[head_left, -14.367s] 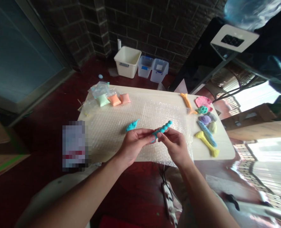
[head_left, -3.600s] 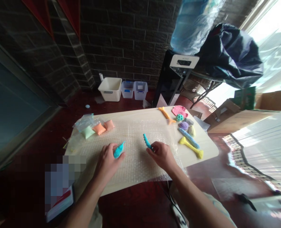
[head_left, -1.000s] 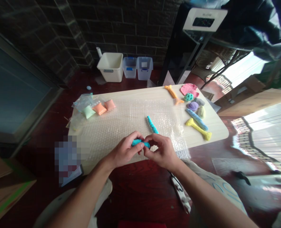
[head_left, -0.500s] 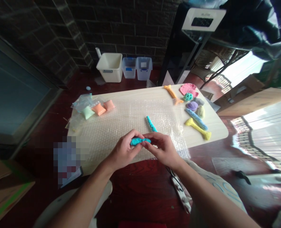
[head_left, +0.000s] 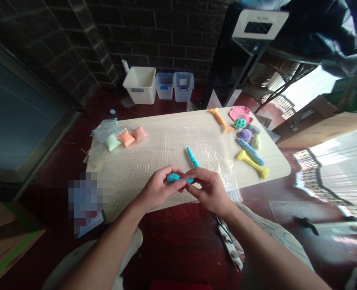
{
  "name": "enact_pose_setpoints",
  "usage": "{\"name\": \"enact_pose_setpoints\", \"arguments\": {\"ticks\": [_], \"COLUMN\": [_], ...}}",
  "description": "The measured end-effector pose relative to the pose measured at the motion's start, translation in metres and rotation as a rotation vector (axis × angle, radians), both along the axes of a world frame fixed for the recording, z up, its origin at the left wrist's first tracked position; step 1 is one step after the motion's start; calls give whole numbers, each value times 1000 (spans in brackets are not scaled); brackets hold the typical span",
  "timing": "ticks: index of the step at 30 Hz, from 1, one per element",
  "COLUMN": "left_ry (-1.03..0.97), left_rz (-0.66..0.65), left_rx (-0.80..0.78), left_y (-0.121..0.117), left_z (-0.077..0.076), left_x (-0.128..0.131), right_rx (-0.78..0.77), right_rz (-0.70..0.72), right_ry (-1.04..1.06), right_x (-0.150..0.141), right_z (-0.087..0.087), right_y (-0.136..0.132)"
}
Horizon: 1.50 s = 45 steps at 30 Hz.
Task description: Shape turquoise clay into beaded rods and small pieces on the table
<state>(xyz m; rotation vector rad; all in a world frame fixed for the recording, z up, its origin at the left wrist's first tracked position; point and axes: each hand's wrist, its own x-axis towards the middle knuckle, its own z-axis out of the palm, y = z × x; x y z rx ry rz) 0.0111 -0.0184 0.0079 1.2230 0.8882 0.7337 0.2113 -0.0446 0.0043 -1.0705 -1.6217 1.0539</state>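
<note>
Above the near edge of the table, a turquoise piece of modelling clay (head_left: 172,178) is held between both hands. My left hand (head_left: 158,187) closes its thumb and fingers around the clay's left part. At the right end, my right hand (head_left: 207,187) pinches the same clay between thumb and fingertips. Just beyond the hands, a ridged turquoise clay strip (head_left: 192,156) lies on the bubble wrap (head_left: 154,157); its near end is hidden behind my right hand. Part of the held clay is covered by my fingers.
Packets of clay, including an orange one (head_left: 126,138), lie at the table's left. At the right are a yellow bone-shaped clay piece (head_left: 252,164), a blue roll (head_left: 250,151), a purple piece (head_left: 244,134) and an orange bone shape (head_left: 219,119). Bins (head_left: 140,85) stand on the floor behind.
My right fingers have shifted slightly along the clay and now pinch its right end. My left thumb covers more of its middle. The things on the table stay put.
</note>
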Motion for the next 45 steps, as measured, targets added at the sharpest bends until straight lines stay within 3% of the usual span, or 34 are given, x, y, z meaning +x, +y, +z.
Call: {"name": "enact_pose_setpoints", "arguments": {"ticks": [4, 8, 13, 15, 19, 29, 37, 39, 45], "left_ry": [56, 62, 153, 138, 0, 40, 243, 221, 48], "left_rz": [98, 220, 185, 163, 117, 93, 178, 193, 104], "left_rx": [31, 59, 190, 211, 106, 111, 494, 467, 150], "left_y": [0, -1, -4, -4, -3, -1, -6, -7, -4], "left_z": [-4, -2, -2, -4, -6, -10, -11, -11, -12], "left_x": [0, -3, -3, -2, -1, 0, 1, 1, 0], "right_rx": [45, -139, -332, -336, -284, -210, -435, -435, -401], "right_rz": [-18, -14, 25, 25, -29, -18, 17, -3, -4], "right_ry": [-11, 117, 238, 246, 259, 164, 372, 410, 403], "right_x": [-3, -6, -8, -7, -3, -2, -5, -5, -5], "right_z": [3, -1, -9, -12, -14, -8, -9, -10, -11], "right_y": [-2, -4, -1, 0, 3, -2, 4, 5, 3]}}
